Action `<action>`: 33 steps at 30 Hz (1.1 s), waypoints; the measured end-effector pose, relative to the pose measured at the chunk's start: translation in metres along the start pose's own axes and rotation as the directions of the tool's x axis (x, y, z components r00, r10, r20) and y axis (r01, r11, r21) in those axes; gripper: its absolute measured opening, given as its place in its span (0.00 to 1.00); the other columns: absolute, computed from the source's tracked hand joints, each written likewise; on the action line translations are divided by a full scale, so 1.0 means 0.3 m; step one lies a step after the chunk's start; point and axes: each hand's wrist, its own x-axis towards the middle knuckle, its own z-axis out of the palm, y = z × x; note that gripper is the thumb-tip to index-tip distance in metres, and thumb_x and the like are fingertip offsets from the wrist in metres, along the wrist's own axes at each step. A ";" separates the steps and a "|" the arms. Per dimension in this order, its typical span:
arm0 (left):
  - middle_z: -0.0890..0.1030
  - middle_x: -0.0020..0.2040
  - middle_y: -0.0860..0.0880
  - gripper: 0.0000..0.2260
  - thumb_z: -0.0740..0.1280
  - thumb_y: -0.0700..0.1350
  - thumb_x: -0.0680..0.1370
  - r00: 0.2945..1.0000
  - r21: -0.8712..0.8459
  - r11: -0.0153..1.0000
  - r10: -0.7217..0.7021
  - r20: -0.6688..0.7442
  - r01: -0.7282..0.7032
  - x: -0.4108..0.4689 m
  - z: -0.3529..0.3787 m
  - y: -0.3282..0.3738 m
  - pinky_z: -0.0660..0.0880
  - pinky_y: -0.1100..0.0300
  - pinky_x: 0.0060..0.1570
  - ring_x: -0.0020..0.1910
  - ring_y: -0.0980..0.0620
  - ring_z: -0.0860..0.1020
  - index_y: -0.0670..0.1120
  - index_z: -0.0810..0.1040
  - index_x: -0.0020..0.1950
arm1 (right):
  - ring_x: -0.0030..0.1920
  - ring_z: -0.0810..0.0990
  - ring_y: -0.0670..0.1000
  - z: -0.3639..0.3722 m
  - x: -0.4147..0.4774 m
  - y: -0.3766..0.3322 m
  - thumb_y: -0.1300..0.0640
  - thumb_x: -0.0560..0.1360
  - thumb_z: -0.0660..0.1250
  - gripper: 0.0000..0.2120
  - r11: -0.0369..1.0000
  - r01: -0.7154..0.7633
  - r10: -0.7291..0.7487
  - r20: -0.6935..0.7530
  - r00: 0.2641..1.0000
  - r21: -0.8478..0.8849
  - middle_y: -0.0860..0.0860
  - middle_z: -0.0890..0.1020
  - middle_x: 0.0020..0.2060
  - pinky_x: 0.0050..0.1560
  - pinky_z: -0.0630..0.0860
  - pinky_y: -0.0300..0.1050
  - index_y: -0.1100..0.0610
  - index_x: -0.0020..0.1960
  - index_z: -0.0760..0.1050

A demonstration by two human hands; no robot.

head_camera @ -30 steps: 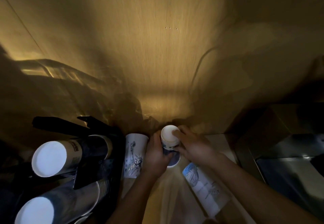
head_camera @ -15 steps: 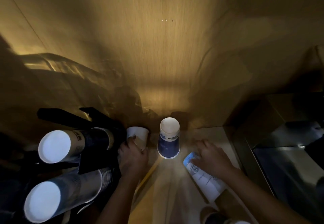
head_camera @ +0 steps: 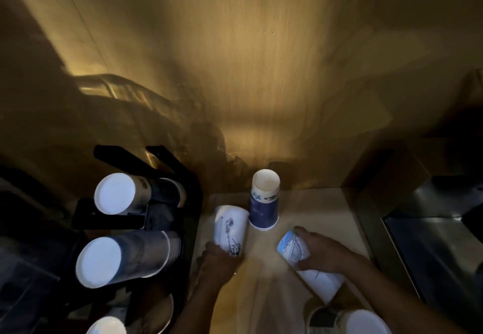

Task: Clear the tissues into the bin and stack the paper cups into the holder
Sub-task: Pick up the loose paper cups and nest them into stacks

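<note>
A blue-and-white stack of upturned paper cups [head_camera: 264,203] stands on the counter near the back wall. My left hand [head_camera: 219,260] grips a white cup with a dark drawing [head_camera: 230,226], bottom end tilted up. My right hand [head_camera: 320,251] is wrapped around a longer stack of white cups with blue print [head_camera: 308,263] lying slanted on the counter. The black cup holder [head_camera: 162,218] at the left carries two stacks of cups: an upper stack [head_camera: 122,193] and a lower stack [head_camera: 122,258]. No tissues or bin show.
The wooden back wall is close behind the cups. A dark metal appliance or sink [head_camera: 433,234] borders the counter [head_camera: 269,289] on the right. More cup bottoms [head_camera: 363,322] sit at the bottom right, and another [head_camera: 107,326] at the bottom left under the holder.
Both hands let go of the blue stack, which stays standing. My left hand took the drawn white cup and lifted it; my right hand closed on the slanted stack.
</note>
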 end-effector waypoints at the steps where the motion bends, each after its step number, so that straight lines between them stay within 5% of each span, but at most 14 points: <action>1: 0.75 0.63 0.37 0.32 0.76 0.52 0.66 1.000 -0.004 1.000 -0.011 0.012 0.011 -0.019 0.003 -0.016 0.74 0.53 0.58 0.61 0.40 0.74 0.39 0.65 0.61 | 0.66 0.68 0.53 0.000 -0.002 -0.006 0.47 0.65 0.73 0.47 1.000 0.017 -0.017 0.020 1.000 -0.010 0.55 0.68 0.69 0.62 0.68 0.44 0.52 0.73 0.48; 5: 0.73 0.62 0.36 0.33 0.77 0.48 0.65 0.999 -0.053 0.999 0.004 -0.035 -0.006 -0.073 -0.011 -0.058 0.74 0.52 0.56 0.59 0.38 0.75 0.37 0.64 0.61 | 0.64 0.70 0.52 -0.002 -0.017 -0.023 0.52 0.65 0.74 0.47 0.993 0.113 -0.112 0.081 0.990 -0.011 0.55 0.68 0.68 0.63 0.68 0.46 0.49 0.74 0.47; 10: 0.75 0.58 0.39 0.29 0.76 0.51 0.65 0.959 -0.050 0.978 0.189 -0.210 -0.203 -0.152 -0.108 -0.054 0.73 0.50 0.55 0.57 0.39 0.75 0.40 0.69 0.59 | 0.55 0.72 0.46 -0.034 -0.060 -0.022 0.52 0.66 0.72 0.43 0.984 0.173 -0.177 0.094 0.980 0.046 0.47 0.69 0.58 0.52 0.74 0.40 0.32 0.69 0.48; 17: 0.75 0.59 0.42 0.31 0.76 0.50 0.65 0.803 0.074 0.895 0.428 -0.414 -0.439 -0.244 -0.172 -0.006 0.68 0.49 0.60 0.60 0.42 0.71 0.43 0.69 0.63 | 0.49 0.75 0.44 -0.026 -0.107 -0.057 0.50 0.63 0.75 0.27 0.965 0.255 -0.242 -0.158 0.957 0.064 0.46 0.72 0.53 0.44 0.74 0.37 0.36 0.52 0.61; 26: 0.67 0.66 0.53 0.34 0.71 0.48 0.69 0.785 0.121 0.795 0.607 -0.124 -0.595 -0.285 -0.053 -0.028 0.57 0.63 0.60 0.65 0.52 0.61 0.55 0.60 0.72 | 0.53 0.74 0.46 -0.014 -0.188 -0.046 0.56 0.66 0.75 0.25 0.972 0.191 -0.136 -0.334 0.933 0.139 0.43 0.70 0.53 0.45 0.76 0.34 0.40 0.44 0.59; 29: 0.66 0.60 0.61 0.37 0.75 0.47 0.66 0.816 -0.130 0.813 0.576 0.039 -0.568 -0.273 -0.011 -0.048 0.64 0.65 0.61 0.62 0.57 0.66 0.56 0.60 0.71 | 0.57 0.73 0.48 -0.005 -0.210 -0.043 0.59 0.67 0.74 0.26 0.970 0.166 -0.100 -0.332 0.938 0.178 0.46 0.68 0.55 0.50 0.76 0.37 0.42 0.45 0.58; 33: 0.75 0.53 0.60 0.27 0.78 0.41 0.63 0.796 -0.351 0.767 0.599 0.091 -0.537 -0.237 0.051 -0.111 0.70 0.78 0.45 0.53 0.60 0.74 0.60 0.69 0.54 | 0.58 0.73 0.51 -0.024 -0.234 -0.047 0.62 0.67 0.73 0.25 0.958 0.169 -0.090 -0.317 0.944 0.231 0.48 0.67 0.56 0.52 0.76 0.41 0.44 0.45 0.59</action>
